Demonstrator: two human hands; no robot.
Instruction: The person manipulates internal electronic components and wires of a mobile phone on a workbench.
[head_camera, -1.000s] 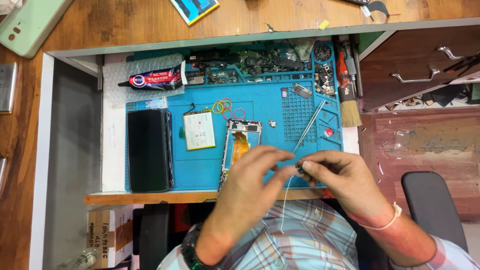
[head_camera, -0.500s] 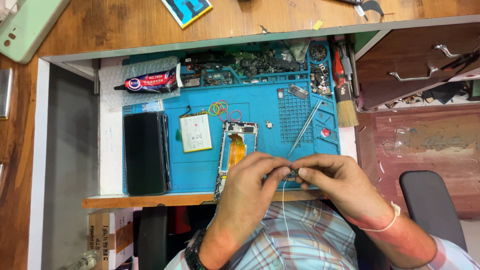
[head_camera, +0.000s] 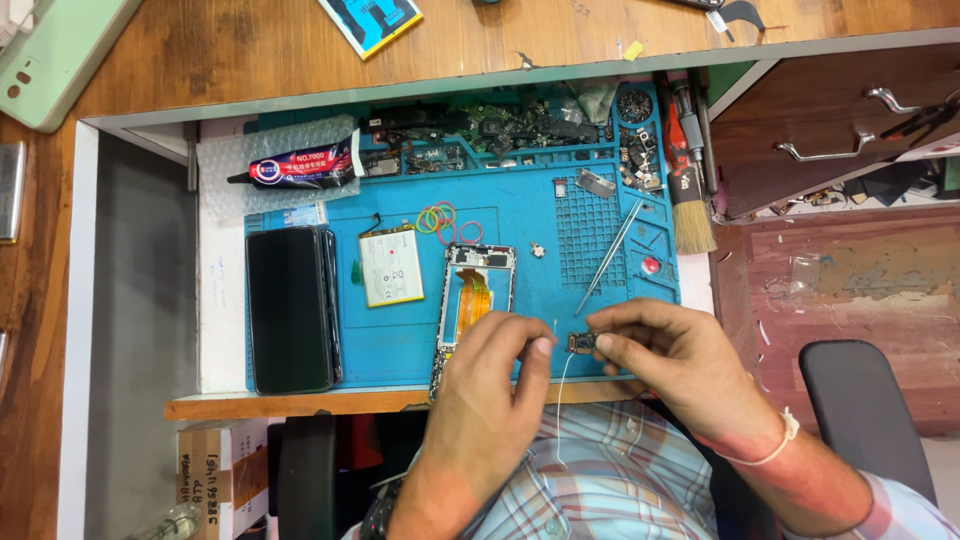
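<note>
Pinching a small dark component (head_camera: 581, 343) between thumb and fingertips, our right hand (head_camera: 668, 350) hovered over the near edge of the blue work mat (head_camera: 520, 215). Our left hand (head_camera: 497, 385) sat just beside it, thumb and forefinger closed together on a thin white thread (head_camera: 560, 400) that hung down toward our plaid shirt (head_camera: 600, 480); the thumb tip nearly met the component. Under the left hand lay an opened phone frame (head_camera: 470, 300) with an orange flex cable showing. A white battery (head_camera: 391, 266) lay to its left, and a black phone (head_camera: 290, 308) rested at the mat's left edge. Beyond the right hand, metal tweezers (head_camera: 612, 255) lay slanted across the mat's grid. Coloured rubber bands (head_camera: 438, 220) sat above the frame, a tube of glue (head_camera: 295, 168) on bubble wrap farther back, and a brush (head_camera: 690, 195) on the right rim.
</note>
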